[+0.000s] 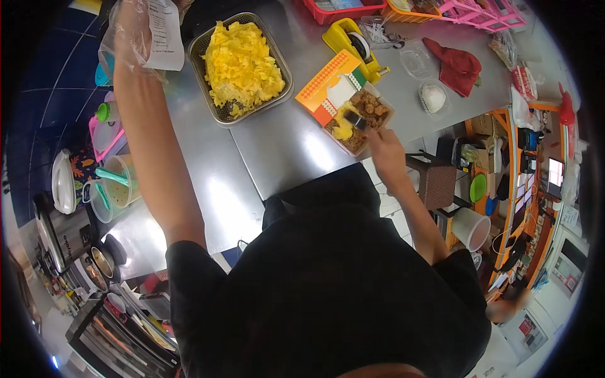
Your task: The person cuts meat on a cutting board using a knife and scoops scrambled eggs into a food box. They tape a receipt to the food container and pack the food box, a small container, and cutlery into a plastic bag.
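Pinched in the right hand (387, 152), a dark, blurred utensil (356, 120) meets the food in the open box (341, 93), near the table's front edge; the left hand (133, 28) is behind a clear bag and printed slip (166, 38), so I cannot tell its grip. From the box, a metal tray (288, 84) of yellow food sits at ten o'clock, a yellow tape dispenser (336, 38) crowds the lid at twelve, a red cloth (455, 66) lies at two, and a white ball (433, 98) in clear plastic stands near three.
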Motion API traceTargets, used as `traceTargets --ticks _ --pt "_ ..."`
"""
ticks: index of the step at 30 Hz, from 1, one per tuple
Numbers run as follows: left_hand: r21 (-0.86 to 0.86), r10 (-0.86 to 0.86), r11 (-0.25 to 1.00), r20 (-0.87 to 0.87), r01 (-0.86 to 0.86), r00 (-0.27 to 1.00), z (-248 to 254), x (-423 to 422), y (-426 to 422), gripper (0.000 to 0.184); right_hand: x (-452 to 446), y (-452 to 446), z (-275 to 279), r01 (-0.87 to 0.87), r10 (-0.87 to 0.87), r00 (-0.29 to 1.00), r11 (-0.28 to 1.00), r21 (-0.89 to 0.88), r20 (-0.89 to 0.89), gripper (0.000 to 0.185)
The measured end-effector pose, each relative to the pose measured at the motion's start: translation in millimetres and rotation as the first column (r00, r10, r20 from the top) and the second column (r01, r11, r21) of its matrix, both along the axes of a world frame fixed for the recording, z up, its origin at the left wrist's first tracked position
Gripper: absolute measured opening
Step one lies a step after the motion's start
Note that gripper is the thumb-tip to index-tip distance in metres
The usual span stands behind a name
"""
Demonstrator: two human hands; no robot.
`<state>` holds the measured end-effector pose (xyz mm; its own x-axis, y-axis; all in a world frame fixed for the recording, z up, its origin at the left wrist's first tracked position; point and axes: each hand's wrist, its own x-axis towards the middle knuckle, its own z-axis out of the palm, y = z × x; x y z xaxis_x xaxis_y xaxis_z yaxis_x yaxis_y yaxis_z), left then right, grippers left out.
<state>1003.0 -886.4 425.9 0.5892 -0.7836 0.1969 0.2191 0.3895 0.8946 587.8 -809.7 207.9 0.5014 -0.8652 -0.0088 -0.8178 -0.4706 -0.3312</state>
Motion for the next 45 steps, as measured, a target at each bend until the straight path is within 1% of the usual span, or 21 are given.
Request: traceTargets --ticks 1,3,6,8,12,14,18,23,25,27,29,32,34,35,37,38,40,41,43,44,45 --pt "-0.021 -0.031 0.999 0.014 0.032 0.999 -1.1 1.8 -0.9 0.013 4.6 0.7 -1.4 -0.089 0.083 0.992 0.994 -0.06 -0.099 0.036" --pt "-0.044 -0.053 0.998 0.033 0.054 0.998 -1.9 7.5 -4.4 0.013 2.7 -5.2 9.7 -0.141 0.126 0.986 0.978 -0.153 -0.106 0.036" --pt "-0.018 -0.038 0.999 -0.021 0.038 0.999 -3.8 9.9 -4.1 0.013 5.0 -10.6 23.2 -0.053 0.015 0.981 0.98 -0.192 -0.193 0.031" --pt "0.022 -0.031 0.999 0.009 0.031 0.999 -0.6 10.7 -6.0 0.014 9.5 -15.8 6.4 -0.202 0.152 0.97 0.94 -0.276 -0.191 0.031" --pt "0.034 -0.036 0.999 -0.019 0.037 0.999 -0.6 12.5 -7.4 0.014 5.7 -23.9 11.8 -0.308 0.244 0.934 0.92 -0.244 -0.259 0.031" --pt "0.0 -0.084 0.996 0.018 0.084 0.996 -1.9 16.1 -7.8 0.015 5.0 -30.1 20.1 -0.319 0.227 0.929 0.891 -0.323 -0.291 0.031" --pt "0.04 -0.028 0.999 0.017 0.027 0.999 1.5 14.9 -9.4 0.014 5.4 -31.0 15.9 -0.413 0.327 0.899 0.857 -0.309 -0.293 0.028" --pt "0.094 -0.107 0.989 -0.073 0.114 0.992 5.8 16.5 -10.1 0.011 17.9 -38.4 79.3 -0.185 0.157 0.981 0.934 -0.306 -0.115 0.021" --pt "0.062 -0.134 0.988 -0.137 0.144 0.981 4.1 18.0 -11.0 0.011 59.3 -36.9 86.2 -0.226 0.223 0.974 0.934 -0.278 -0.042 0.023" --pt "0.064 -0.176 0.98 -0.158 0.188 0.972 2.9 22.2 -11.5 0.011 118.9 -27.0 90.0 -0.268 0.315 0.94 0.918 -0.292 0.129 0.023" --pt "0.046 -0.207 0.975 -0.153 0.216 0.966 1.9 21.6 -7.9 0.012 172.9 -37.6 59.9 -0.383 0.457 0.884 0.83 -0.406 0.101 0.022" --pt "0.085 -0.237 0.962 -0.213 0.259 0.948 1.0 22.2 -5.2 0.011 230.6 -47.7 19.2 -0.469 0.541 0.841 0.734 -0.492 0.005 0.019" --pt "0.097 -0.251 0.956 -0.226 0.278 0.941 3.6 22.6 -1.2 0.014 245.4 -52.0 -8.6 -0.578 0.581 0.791 0.604 -0.548 -0.192 0.017" --pt "0.122 -0.227 0.959 -0.219 0.257 0.949 5.7 21.7 0.4 0.015 246.5 -52.4 -14.4 -0.589 0.596 0.78 0.592 -0.55 -0.193 0.017" --pt "0.117 -0.195 0.968 -0.211 0.222 0.958 6.6 19.8 3.3 0.017 240.1 -53.2 -23.8 -0.729 0.598 0.681 0.5 -0.467 -0.424 0.016" --pt "0.117 -0.185 0.97 -0.202 0.211 0.962 5.8 18.7 5.5 0.019 241.1 -52.5 -20.9 -0.746 0.614 0.662 0.485 -0.455 -0.43 0.016" --pt "0.134 -0.158 0.973 -0.2 0.187 0.967 8.5 18.7 6.5 0.019 249.4 -60.6 -10.2 -0.777 0.63 0.621 0.576 -0.256 -0.466 0.014" --pt "0.157 -0.161 0.969 -0.189 0.192 0.969 6.8 18.4 6.9 0.02 254.3 -63.0 -2.8 -0.784 0.639 0.612 0.57 -0.247 -0.467 0.014" --pt "0.135 -0.18 0.969 -0.186 0.207 0.966 4.5 21.9 5.1 0.02 268.5 -76.7 14.9 -0.788 0.757 0.531 0.606 0.106 -0.382 0.018" --pt "0.117 -0.192 0.969 -0.203 0.219 0.96 3.6 22.5 3.4 0.02 275.8 -84.9 22.3 -0.786 0.754 0.534 0.61 0.106 -0.383 0.018" --pt "0.098 -0.206 0.968 -0.219 0.231 0.954 2.9 22.5 1.8 0.021 283.8 -93.6 28.8 -0.741 0.772 0.541 0.625 0.247 -0.334 0.021"
